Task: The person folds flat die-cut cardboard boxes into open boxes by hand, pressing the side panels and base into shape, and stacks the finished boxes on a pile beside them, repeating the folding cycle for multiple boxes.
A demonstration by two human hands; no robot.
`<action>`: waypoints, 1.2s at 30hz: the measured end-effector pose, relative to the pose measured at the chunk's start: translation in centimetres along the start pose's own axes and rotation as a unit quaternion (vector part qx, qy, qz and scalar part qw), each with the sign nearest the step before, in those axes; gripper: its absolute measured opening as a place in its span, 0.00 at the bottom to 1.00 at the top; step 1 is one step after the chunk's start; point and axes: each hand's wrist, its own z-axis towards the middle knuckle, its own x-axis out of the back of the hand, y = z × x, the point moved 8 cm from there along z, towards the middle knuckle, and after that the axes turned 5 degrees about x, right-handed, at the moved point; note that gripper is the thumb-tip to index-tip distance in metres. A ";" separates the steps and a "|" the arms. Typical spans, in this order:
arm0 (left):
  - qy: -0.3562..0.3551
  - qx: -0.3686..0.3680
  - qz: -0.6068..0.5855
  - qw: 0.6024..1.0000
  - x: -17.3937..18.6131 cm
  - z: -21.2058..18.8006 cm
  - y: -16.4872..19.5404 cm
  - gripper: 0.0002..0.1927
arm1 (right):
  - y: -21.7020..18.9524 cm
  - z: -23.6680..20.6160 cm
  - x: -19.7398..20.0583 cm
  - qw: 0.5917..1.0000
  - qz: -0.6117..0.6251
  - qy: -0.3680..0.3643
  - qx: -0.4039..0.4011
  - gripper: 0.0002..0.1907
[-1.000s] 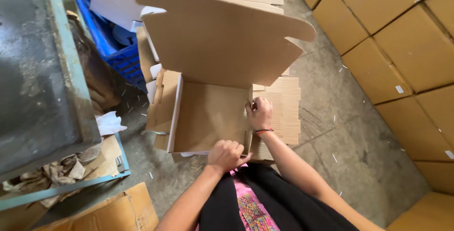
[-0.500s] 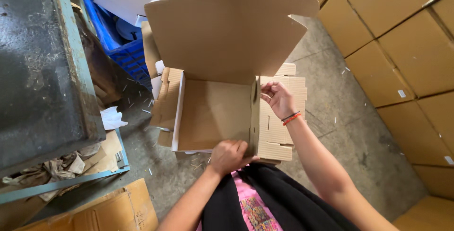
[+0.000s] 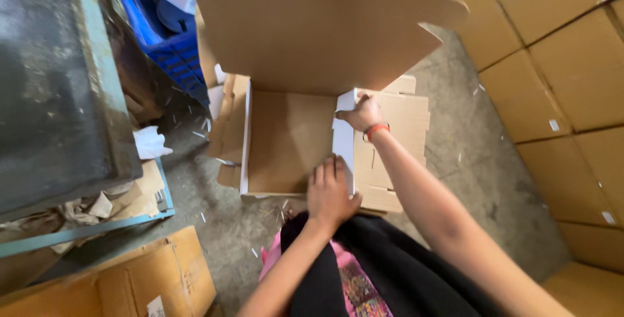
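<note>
- Fingers [image 3: 356, 104] of right hand [image 3: 361, 114] pinched on top edge of the white side flap [image 3: 342, 145] of the cardboard box [image 3: 289, 138], flap held upright.
- Left hand [image 3: 330, 190] laid flat, fingers [image 3: 328, 169] together and straight, pressing box's near edge right by the flap's lower end; not gripping anything.
- Box sits on concrete floor [image 3: 481, 161] just in front of the person's lap, open; big brown lid [image 3: 318, 28] stands up at its far side.
- Flat cardboard sheets [image 3: 400, 154] lie under box, sticking out to its right.
- Blue plastic crate [image 3: 175, 50] beyond box, far-left.
- Green-edged worktop [image 3: 58, 83] left of box; paper scraps near it.
- Stacked brown cartons [image 3: 559, 50] well right of box.
</note>
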 end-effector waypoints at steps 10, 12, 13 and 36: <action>-0.183 0.066 -0.044 0.980 -4.6 -0.8 0.3 0.36 | 0.0 0.9 -1.7 0.963 -0.265 -0.028 0.035 0.24; -0.169 0.021 -0.033 0.985 -1.7 -1.2 0.7 0.37 | -0.6 1.4 0.3 0.968 -0.221 0.017 0.120 0.23; -0.127 -0.042 -0.001 0.991 0.6 -1.3 0.9 0.28 | -1.8 1.2 1.5 0.965 -0.180 0.047 0.183 0.21; 0.397 -0.177 0.257 0.863 32.6 7.2 -14.7 0.18 | 19.8 -16.1 8.5 0.923 -0.145 0.335 0.126 0.29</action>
